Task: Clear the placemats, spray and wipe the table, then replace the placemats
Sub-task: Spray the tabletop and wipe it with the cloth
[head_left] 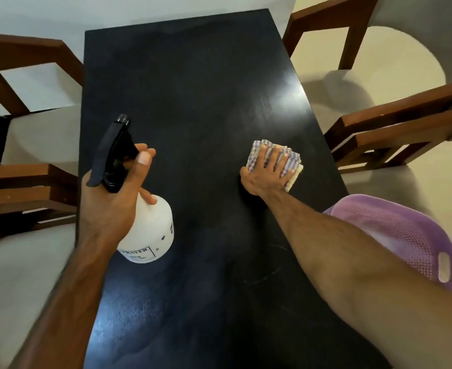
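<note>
Left hand (113, 198): curling round the neck of the spray bottle (142, 222), forefinger lying across the black trigger, holding the bottle above the bench (198, 83).
Right hand (268, 170): lying flat with fingers spread, pressing the checked cloth (294, 158) onto the bench.
Cloth: sitting folded under the right hand's fingers, its edges showing beyond them.
Purple mat (405, 235): lying behind the right forearm, off the bench edge; partly hidden.
Bottle label: print too blurred for reading.

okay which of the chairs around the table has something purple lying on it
The near chair on the right, just past the right forearm. A purple mesh placemat lies on its seat; the other chairs' pale seats show nothing on them.
</note>
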